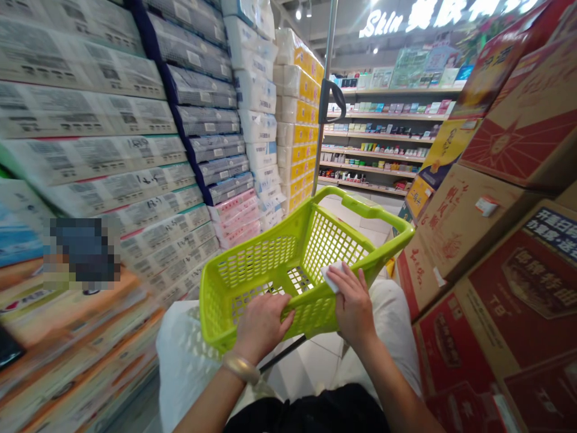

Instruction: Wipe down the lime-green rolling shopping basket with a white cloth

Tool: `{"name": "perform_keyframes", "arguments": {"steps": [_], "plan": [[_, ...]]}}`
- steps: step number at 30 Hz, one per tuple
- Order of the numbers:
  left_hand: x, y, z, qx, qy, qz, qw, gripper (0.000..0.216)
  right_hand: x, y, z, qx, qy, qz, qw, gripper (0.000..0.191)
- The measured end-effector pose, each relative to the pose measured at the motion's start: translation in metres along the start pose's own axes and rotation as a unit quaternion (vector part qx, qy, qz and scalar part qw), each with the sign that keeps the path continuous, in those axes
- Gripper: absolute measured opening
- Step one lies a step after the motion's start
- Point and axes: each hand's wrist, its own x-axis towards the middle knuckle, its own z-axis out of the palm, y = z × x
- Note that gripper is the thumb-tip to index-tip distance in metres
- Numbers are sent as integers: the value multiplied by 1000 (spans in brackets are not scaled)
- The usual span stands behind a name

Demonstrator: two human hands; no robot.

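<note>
A lime-green plastic shopping basket (252, 264) with perforated walls sits tilted in front of my knees, and nothing shows inside it. My left hand (265, 319) is closed over the near rim, its thumb outside and its fingers reaching in. Farther right on the same rim, my right hand (354, 297) presses a small white cloth or tissue (332, 275) against the basket's side. Which of the two materials it is, I cannot tell. The basket's handle (356, 207) rises at the far right end.
Stacked tissue packs (256, 90) line the left side. Cardboard cartons (455, 222) are piled close on the right. A metal pole with a dark grip (331, 102) stands behind the basket. Shelves of small boxed goods (383, 114) fill the back.
</note>
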Motion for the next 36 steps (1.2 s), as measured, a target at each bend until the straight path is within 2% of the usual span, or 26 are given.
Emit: {"name": "perform_keyframes", "arguments": {"steps": [4, 6, 10, 12, 16, 18, 24, 30, 36], "plan": [[0, 0, -1, -4, -3, 3, 1000, 22, -6, -11, 4, 42, -90, -71, 992, 52], [0, 1, -2, -7, -7, 3, 1000, 22, -6, -11, 5, 48, -105, -78, 990, 52], [0, 0, -3, -12, -5, -4, 1000, 23, 1, 1, 0, 14, -18, -15, 1000, 52], [0, 0, -3, -11, -3, -4, 1000, 22, 3, 3, -1, 9, 0, -4, 1000, 51], [0, 0, -3, -11, -8, 0, 1000, 21, -1, -6, 2, 50, -94, -71, 992, 52], [0, 0, -4, -10, -11, 2, 1000, 22, -1, -7, 2, 55, -118, -87, 988, 52], [-1, -1, -3, 2, -13, -9, 1000, 23, 5, 5, -3, 5, -3, -6, 1000, 52], [-1, -3, -1, 3, -12, 1, 1000, 23, -5, -9, 4, 40, -92, -87, 991, 52], [-2, -3, 0, -4, -11, -7, 1000, 23, 2, 5, -4, -1, -9, -16, 1000, 50]]}}
